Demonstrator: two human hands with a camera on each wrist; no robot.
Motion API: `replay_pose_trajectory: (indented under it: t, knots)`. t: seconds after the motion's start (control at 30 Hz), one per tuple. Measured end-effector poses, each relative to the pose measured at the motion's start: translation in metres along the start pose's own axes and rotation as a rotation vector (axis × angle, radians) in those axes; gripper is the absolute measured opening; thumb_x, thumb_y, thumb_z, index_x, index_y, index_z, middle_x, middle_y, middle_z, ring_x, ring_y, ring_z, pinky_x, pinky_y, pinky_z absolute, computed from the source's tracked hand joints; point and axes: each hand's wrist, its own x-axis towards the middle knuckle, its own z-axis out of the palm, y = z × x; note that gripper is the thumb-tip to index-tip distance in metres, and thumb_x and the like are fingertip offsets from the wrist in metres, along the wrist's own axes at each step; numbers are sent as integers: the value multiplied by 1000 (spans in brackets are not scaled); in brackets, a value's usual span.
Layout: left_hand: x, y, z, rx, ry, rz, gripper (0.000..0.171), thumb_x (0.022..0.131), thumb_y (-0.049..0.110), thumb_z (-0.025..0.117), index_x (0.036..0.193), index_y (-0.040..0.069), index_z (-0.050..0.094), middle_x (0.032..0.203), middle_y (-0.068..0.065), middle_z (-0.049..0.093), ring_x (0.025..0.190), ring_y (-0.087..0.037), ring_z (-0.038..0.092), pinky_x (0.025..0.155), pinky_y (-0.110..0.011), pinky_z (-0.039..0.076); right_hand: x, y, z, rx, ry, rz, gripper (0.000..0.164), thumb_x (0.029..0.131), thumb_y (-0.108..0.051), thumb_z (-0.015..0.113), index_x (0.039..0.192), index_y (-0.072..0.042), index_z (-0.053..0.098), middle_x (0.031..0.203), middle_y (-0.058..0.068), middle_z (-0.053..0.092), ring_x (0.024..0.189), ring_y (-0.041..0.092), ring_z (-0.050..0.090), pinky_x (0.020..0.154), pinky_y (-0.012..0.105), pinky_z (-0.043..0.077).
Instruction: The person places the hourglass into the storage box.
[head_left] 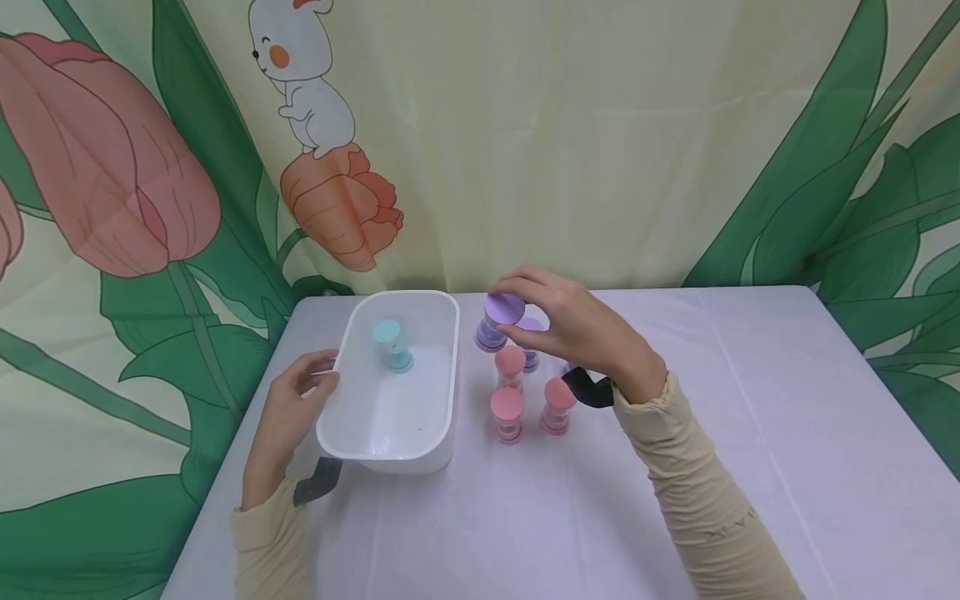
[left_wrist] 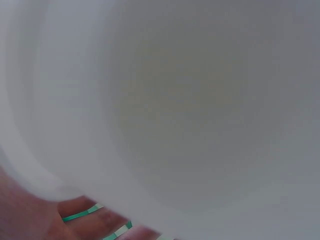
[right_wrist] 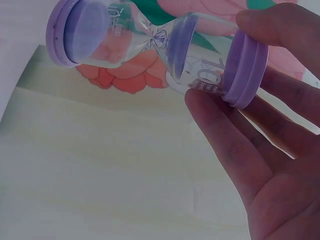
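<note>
My right hand (head_left: 558, 321) pinches a purple hourglass timer (head_left: 505, 309) by its upper cap, thumb on one side and fingers on the other. In the right wrist view the hourglass (right_wrist: 182, 47) shows purple sand, clear glass and the printed number 10. My left hand (head_left: 288, 408) rests its fingertips against the left side of a white plastic bin (head_left: 360, 429). The bin's pale wall (left_wrist: 175, 125) fills most of the left wrist view, partly hiding the fingers. Inside the bin, a light-blue hourglass (head_left: 393, 345) stands toward the far end.
Three pink hourglasses, one farther back (head_left: 510, 363), one in front (head_left: 507, 408) and one at right (head_left: 557, 404), stand right of the bin. Another purple hourglass (head_left: 532, 359) is partly hidden behind my right hand. A white cloth covers the table (head_left: 510, 525); a printed curtain (head_left: 562, 167) hangs behind.
</note>
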Motion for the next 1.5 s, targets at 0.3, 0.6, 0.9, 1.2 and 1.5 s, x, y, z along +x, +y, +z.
replay_pose_trajectory:
  t: [0.3, 0.6, 0.9, 1.2, 1.5]
  knots:
    - [1, 0, 0, -6, 4, 1, 49, 101, 36, 55, 143, 12, 50, 139, -16, 56, 122, -37, 58, 93, -56, 53, 10, 5, 8, 15, 1, -26, 34, 85, -7, 76, 117, 0, 66, 113, 5, 65, 102, 14, 62, 93, 28, 53]
    - [2, 0, 0, -3, 6, -5, 47, 101, 34, 55, 142, 12, 51, 138, -16, 56, 121, -36, 58, 94, -57, 52, 19, 3, 13, 16, 9, -30, 36, 84, -6, 76, 118, 0, 66, 114, 7, 65, 104, 17, 63, 94, 30, 53]
    - [3, -1, 0, -9, 0, -5, 48, 100, 35, 55, 143, 12, 50, 139, -16, 56, 122, -36, 58, 94, -57, 52, 26, 5, 19, 14, 3, -22, 36, 86, -8, 76, 119, -1, 66, 116, 6, 65, 107, 16, 62, 97, 29, 52]
    - [2, -2, 1, -18, 3, 2, 47, 100, 33, 56, 142, 12, 51, 139, -16, 56, 121, -36, 58, 93, -56, 53, 33, 8, 27, 35, -5, -16, 35, 86, -8, 76, 118, -1, 66, 115, 6, 65, 107, 16, 62, 97, 29, 52]
    - [2, -4, 0, -24, 0, 8, 47, 100, 33, 57, 142, 11, 51, 138, -16, 56, 121, -36, 59, 93, -56, 53, 39, 11, 36, 59, -15, -1, 34, 86, -8, 75, 118, 0, 65, 116, 7, 64, 108, 17, 62, 98, 29, 51]
